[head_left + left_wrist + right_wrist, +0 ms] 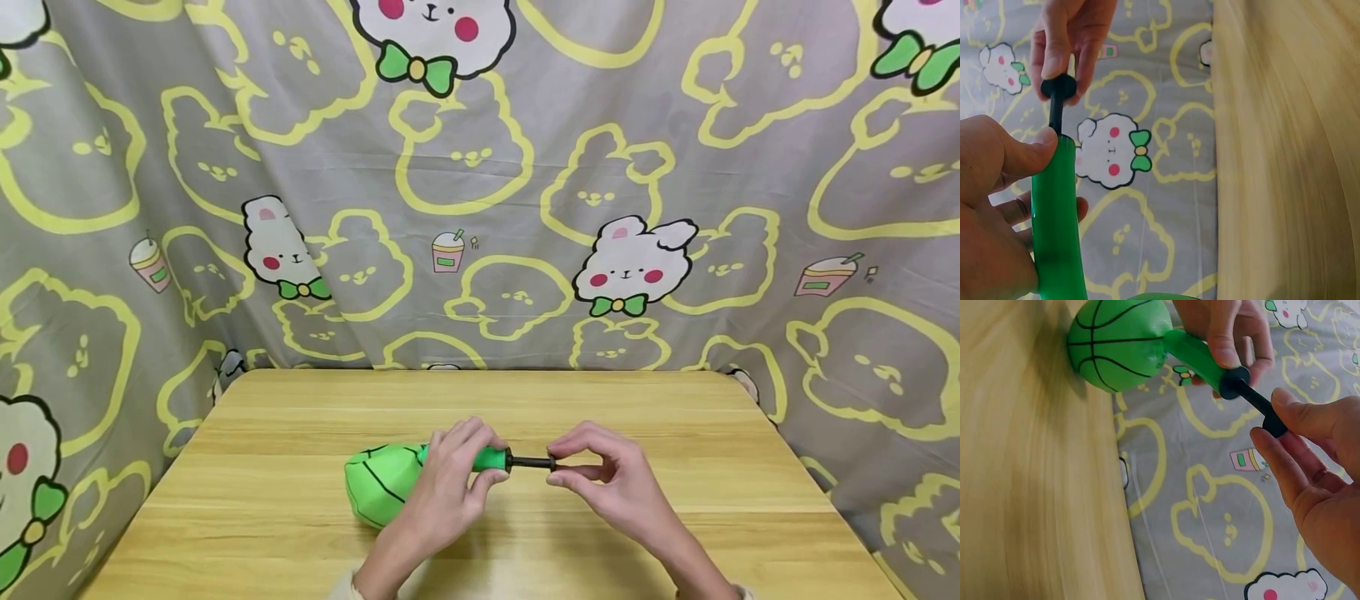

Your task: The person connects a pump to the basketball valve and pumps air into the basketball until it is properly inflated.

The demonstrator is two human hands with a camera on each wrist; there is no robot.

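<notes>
A green hand pump with a black plunger rod lies sideways above the table, its far end at a green ball. Black lines cross the ball like those of a basketball, and its outline looks dented in the head view. My left hand grips the pump barrel, thumb near the black end cap. With thumb and fingers my right hand pinches the black plunger handle. A stretch of rod shows between barrel and handle. The left hand partly hides the barrel in the head view.
Under the hands is a wood-grain table. A grey curtain with yellow outlines and white rabbit figures hangs behind it and along both sides.
</notes>
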